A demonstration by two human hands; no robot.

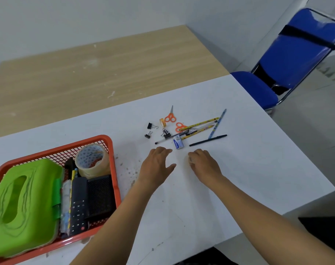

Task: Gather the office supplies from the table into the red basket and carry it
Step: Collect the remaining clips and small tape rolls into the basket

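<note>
Empty, fingers relaxed, the left hand (157, 165) and right hand (205, 165) flanked the near side of the eraser (178, 143) on the white surface (258, 150). A black pen (208, 140) lay crosswise right of the eraser, likelier the right hand's; the red basket (110, 139) waited well left.

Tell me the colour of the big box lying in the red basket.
Bright green; the box in the red basket shows best in the head view.
</note>
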